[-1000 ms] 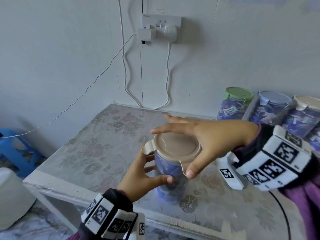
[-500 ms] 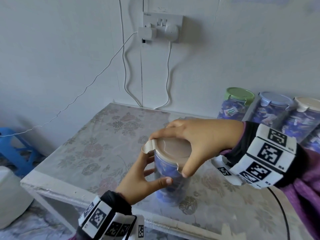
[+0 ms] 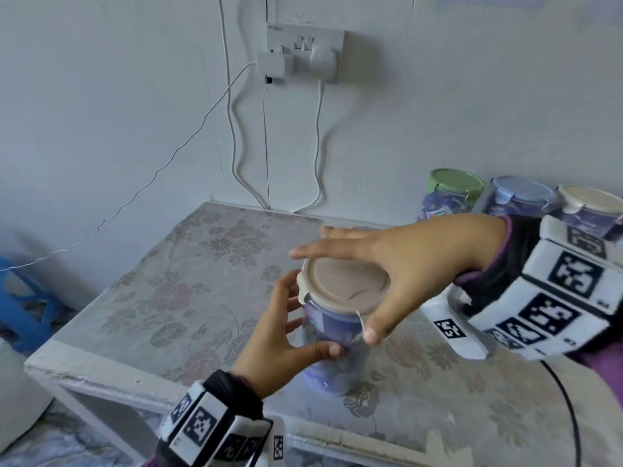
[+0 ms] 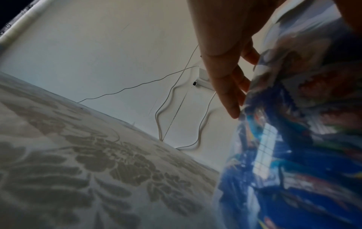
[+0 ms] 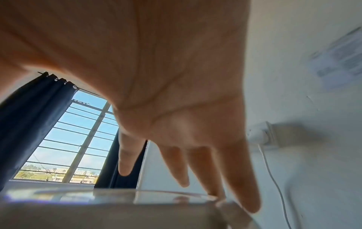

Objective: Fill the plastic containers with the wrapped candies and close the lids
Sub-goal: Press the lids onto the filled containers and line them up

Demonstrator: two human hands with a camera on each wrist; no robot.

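Note:
A clear plastic container (image 3: 332, 335) full of blue wrapped candies stands near the table's front edge, with a beige lid (image 3: 347, 284) on top. My left hand (image 3: 308, 315) holds its side, thumb across the front and fingers (image 4: 225, 74) along the left wall. Spread flat just above the lid is my right hand (image 3: 333, 294), fingers (image 5: 235, 170) straight and thumb tip beside the lid's front latch (image 3: 360, 319). In the right wrist view the lid (image 5: 117, 213) lies under the palm.
Three filled, lidded containers stand at the back right: green lid (image 3: 455, 182), blue lid (image 3: 519, 192), cream lid (image 3: 590, 198). White cables (image 3: 236, 129) hang from a wall socket (image 3: 305, 50). A blue stool (image 3: 23, 315) stands left of the floral table (image 3: 168, 281).
My right hand, curled over the lid half a second ago, has opened and lifted off it. The lid's left latch, which stuck up, now lies folded down. My left hand stays on the container.

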